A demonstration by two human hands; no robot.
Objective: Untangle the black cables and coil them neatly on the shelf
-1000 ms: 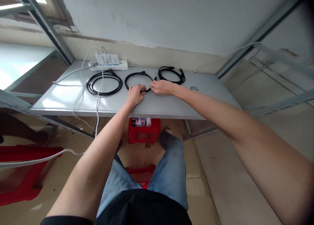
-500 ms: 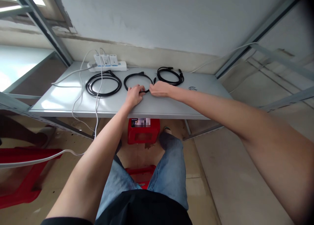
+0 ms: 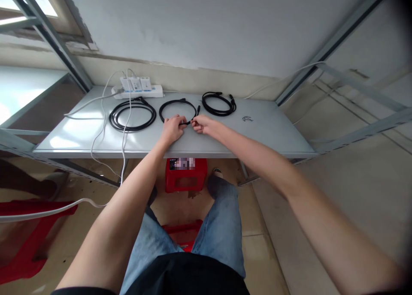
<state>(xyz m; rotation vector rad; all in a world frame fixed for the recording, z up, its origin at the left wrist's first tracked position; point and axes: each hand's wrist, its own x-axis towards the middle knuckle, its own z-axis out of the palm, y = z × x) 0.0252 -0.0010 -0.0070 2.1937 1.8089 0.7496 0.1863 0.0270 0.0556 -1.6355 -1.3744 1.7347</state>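
A coiled black cable (image 3: 160, 111) lies on the grey shelf (image 3: 212, 145) in front of me. My left hand (image 3: 174, 128) rests on its near side, fingers curled round the cable and holding it down. Close by on the right, my right hand (image 3: 203, 124) has its fingertips pinched together at the same near part of the loop; what lies between them is too small to make out. One cable plug (image 3: 198, 109) points up just beyond those fingertips. Several thin dark ties (image 3: 247, 118) lie to the right of my right hand.
To the left is a larger black cable coil (image 3: 111, 117), crossed by white cords (image 3: 124, 136). Another coil (image 3: 219, 113) lies at the back right. A white power strip (image 3: 156, 91) with chargers stands by the wall. Under the shelf is a red stool (image 3: 186, 181).
My right hand has turned and drawn slightly nearer to me, its fingertips now showing at the cable. My left hand stays on the coil. The whole view has shifted a little.
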